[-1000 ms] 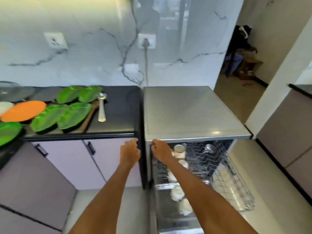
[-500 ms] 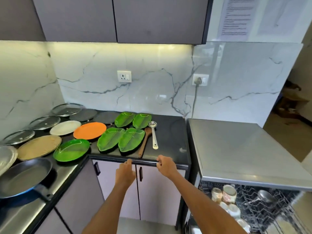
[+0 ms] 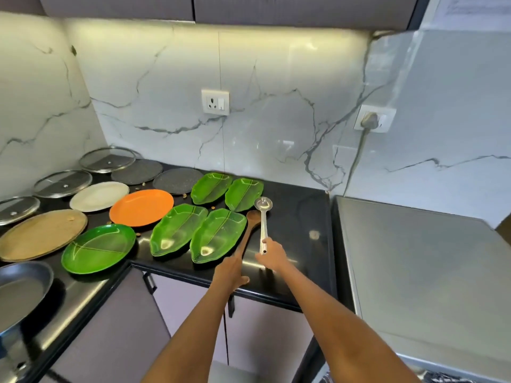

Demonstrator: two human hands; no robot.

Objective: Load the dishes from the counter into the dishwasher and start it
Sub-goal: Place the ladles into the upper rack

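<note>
On the black counter (image 3: 298, 217) lie a wooden spoon (image 3: 250, 223) and a steel ladle (image 3: 263, 214), side by side to the right of the plates. My left hand (image 3: 231, 270) covers the near end of the wooden spoon's handle and grips it. My right hand (image 3: 272, 255) pinches the end of the ladle's handle. Both utensils still rest on the counter. Several green leaf-shaped plates (image 3: 217, 234), an orange plate (image 3: 141, 207) and a round green plate (image 3: 98, 248) lie to the left. The dishwasher's steel top (image 3: 414, 258) is at the right.
Further left are a white plate (image 3: 99, 196), a brown plate (image 3: 42, 233), glass lids (image 3: 63, 183), dark round mats (image 3: 177, 179) and a steel pan (image 3: 22, 288). A plug and cable (image 3: 369, 120) hang on the marble wall. Cabinet doors with handles sit below the counter.
My view turned from the open dishwasher rack up to the counter. Both hands moved from the counter's front edge forward onto the spoon and ladle handles.
</note>
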